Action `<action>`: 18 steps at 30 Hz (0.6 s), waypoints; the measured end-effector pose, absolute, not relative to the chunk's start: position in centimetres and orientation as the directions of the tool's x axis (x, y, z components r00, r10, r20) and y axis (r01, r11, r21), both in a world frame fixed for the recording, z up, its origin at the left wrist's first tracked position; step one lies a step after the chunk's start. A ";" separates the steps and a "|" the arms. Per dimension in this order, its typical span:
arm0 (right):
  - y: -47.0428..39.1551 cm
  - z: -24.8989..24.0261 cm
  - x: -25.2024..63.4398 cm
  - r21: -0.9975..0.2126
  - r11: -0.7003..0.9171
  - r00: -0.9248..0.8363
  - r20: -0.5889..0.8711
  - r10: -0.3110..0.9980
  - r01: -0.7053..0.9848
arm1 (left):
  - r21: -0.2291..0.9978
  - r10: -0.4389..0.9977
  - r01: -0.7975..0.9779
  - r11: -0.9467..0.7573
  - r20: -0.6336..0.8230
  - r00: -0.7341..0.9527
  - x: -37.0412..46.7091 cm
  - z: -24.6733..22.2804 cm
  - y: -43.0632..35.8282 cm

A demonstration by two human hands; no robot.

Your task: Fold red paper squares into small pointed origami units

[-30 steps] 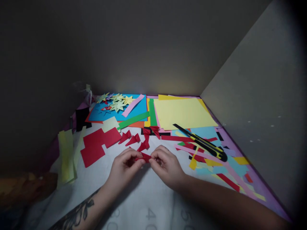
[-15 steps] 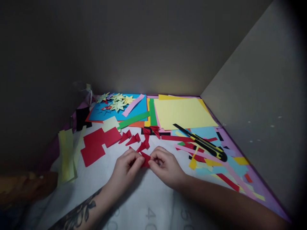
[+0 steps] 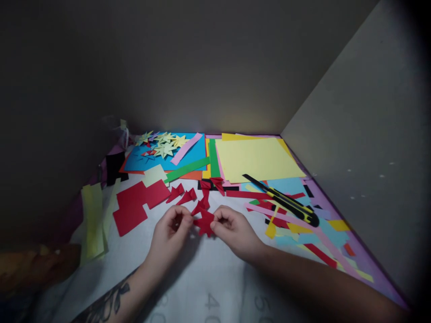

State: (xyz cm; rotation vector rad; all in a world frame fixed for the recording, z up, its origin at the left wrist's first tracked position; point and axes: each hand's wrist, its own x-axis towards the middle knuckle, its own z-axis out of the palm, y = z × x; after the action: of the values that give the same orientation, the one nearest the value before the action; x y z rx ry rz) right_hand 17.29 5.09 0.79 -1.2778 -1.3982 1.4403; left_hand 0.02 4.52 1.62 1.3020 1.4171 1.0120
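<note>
Between my two hands is a red folded paper piece (image 3: 204, 223) with several pointed tips. My left hand (image 3: 175, 226) pinches its left side with thumb and forefinger. My right hand (image 3: 232, 229) pinches the right side the same way. Just beyond them lie several small red folded pieces (image 3: 187, 196), some partly overlapping. Red paper squares (image 3: 130, 217) and a pale square (image 3: 155, 175) rest to the left of these.
A black and yellow cutter (image 3: 292, 205) lies on paper scraps at the right. Behind are yellow sheets (image 3: 259, 159) and a blue sheet (image 3: 134, 161) bearing folded stars (image 3: 164, 149). Pale yellow strips (image 3: 94, 220) lie left. A blurred brown shape (image 3: 40, 264) is at the left edge.
My hands have moved slightly apart, my left hand shifting left. The red piece between them now shows more of its surface and several points.
</note>
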 end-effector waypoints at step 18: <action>4.7 0.6 17.2 -0.973 -0.126 -0.306 -0.182 0.934 0.194 | 0.951 0.944 0.159 0.266 -0.290 0.159 1.1 2.3 4.0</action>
State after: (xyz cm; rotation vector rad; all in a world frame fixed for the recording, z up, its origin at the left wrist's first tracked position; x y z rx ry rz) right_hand 17.17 4.71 0.58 -1.2853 -1.5066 1.4881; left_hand 1.11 4.00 2.26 1.1723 1.2915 0.8014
